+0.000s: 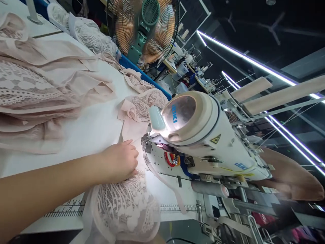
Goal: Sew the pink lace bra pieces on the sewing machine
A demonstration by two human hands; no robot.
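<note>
My left hand (122, 161) reaches in from the left, its fingers bent and closed on a pale pink lace garment piece (122, 206). The lace part hangs below the hand over the table's front edge, while a plain part runs up beside the fingers toward the presser foot (146, 143) of the sewing machine (198, 132). Where the fabric meets the needle, the machine head partly hides it. A narrow pale strip (167, 184) trails from the foot across the table to the right. I do not see my right hand.
More pink lace pieces (33, 91) are heaped on the white table (99, 122) at the left. Others (142, 105) lie behind the needle. A fan (147, 30) stands beyond the table's blue edge. A ruler strip (177, 207) runs along the front, and a grey thread cone (210, 189) lies below the machine.
</note>
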